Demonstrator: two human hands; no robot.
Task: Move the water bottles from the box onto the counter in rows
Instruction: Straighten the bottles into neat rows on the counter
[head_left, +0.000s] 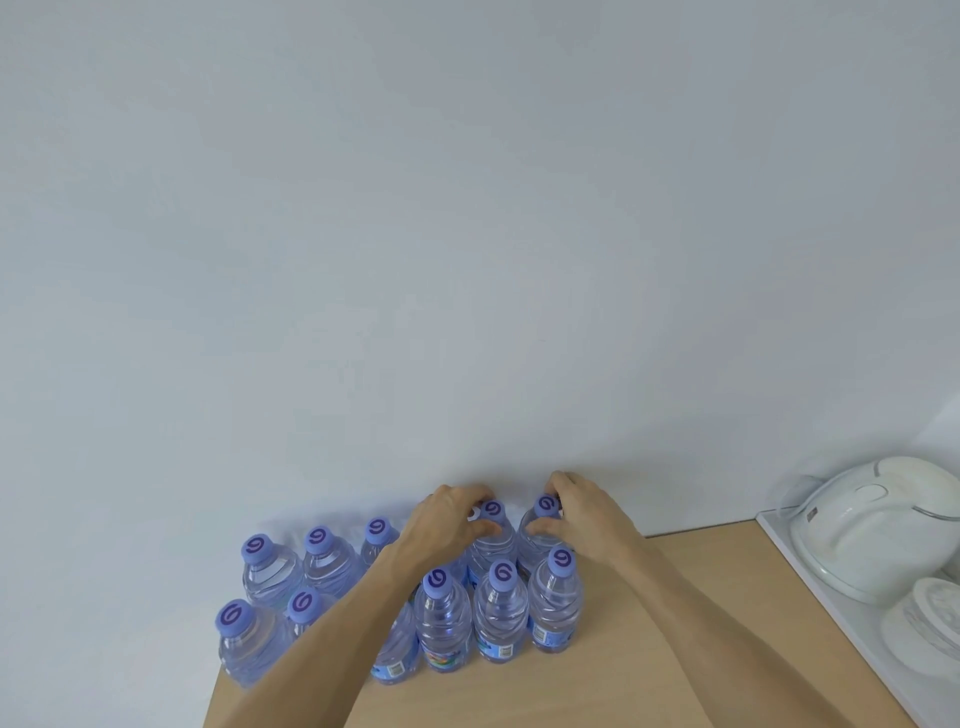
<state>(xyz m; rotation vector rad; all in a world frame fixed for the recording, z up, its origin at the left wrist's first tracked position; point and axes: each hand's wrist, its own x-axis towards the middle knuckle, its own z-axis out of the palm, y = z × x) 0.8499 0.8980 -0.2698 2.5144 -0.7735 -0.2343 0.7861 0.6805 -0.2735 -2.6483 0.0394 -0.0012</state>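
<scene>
both hands reach to the back row of bottles by the wall. left hand (452, 517) has its fingers and thumb curled round the neck of one bottle (491, 540), just under its purple cap. right hand (576, 512) does the same with the next bottle (540, 532) on its right, thumb in front and fingers behind. these two bottles stand upright, side by side, almost touching, close to the white wall (467, 234). more bottles stand on the wood counter (701, 623) in two rows. the back row (317, 558) runs to the left, with three caps showing there. the front row (498, 616) is nearer the person, and three of its bottles stand just in front of the two that are held. two more front bottles (244, 642) stand at the far left, near the counter's edge. the left arm crosses over some bottles and hides parts of them. all the bottles are clear, with water inside and purple caps with a swirl mark. some show a bright label low down. on the right, a white tray (810, 566) sits on the counter. a big white round thing (872, 525) rests on it, and a smaller white lid-like thing (930, 618) is just beside that. the box does not show.
</scene>
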